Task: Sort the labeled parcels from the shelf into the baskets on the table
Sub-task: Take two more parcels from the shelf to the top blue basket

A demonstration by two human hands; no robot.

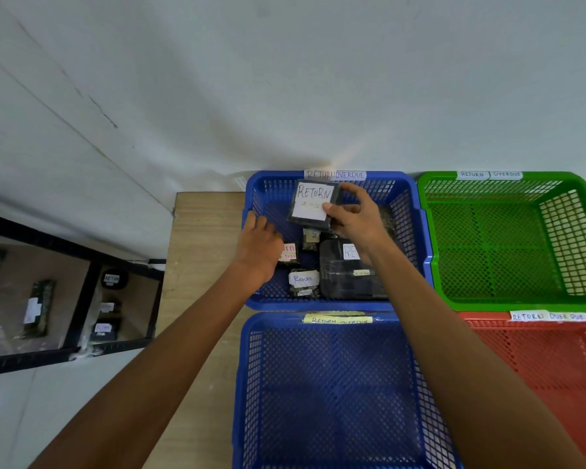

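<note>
— Fingers of the right hand: what are they doing?
— Pinching a flat black parcel. The thumb lies on its white label and the other fingers reach round its right edge. The label reads "RETURN", with a faint date below.
— Where is that parcel?
— It is held tilted over the back half of the far blue basket, just under the "RETURN OVERDUE" tag on that basket's back rim.
— And the left hand?
— Its fingers are loose and grasp nothing. It hangs over the basket's left side; I cannot tell whether it touches the wall.
— What is inside the basket?
— A large black parcel lies at the near right and a small "Return" parcel at the near middle. A pink-lettered parcel lies partly under the left hand.
— And around the basket?
— It stands on the wooden counter. A green basket sits just to its right, a second blue basket just in front and a red basket to the front right. Left of it, past the counter's edge, a black shelf holds more labelled parcels.
</note>
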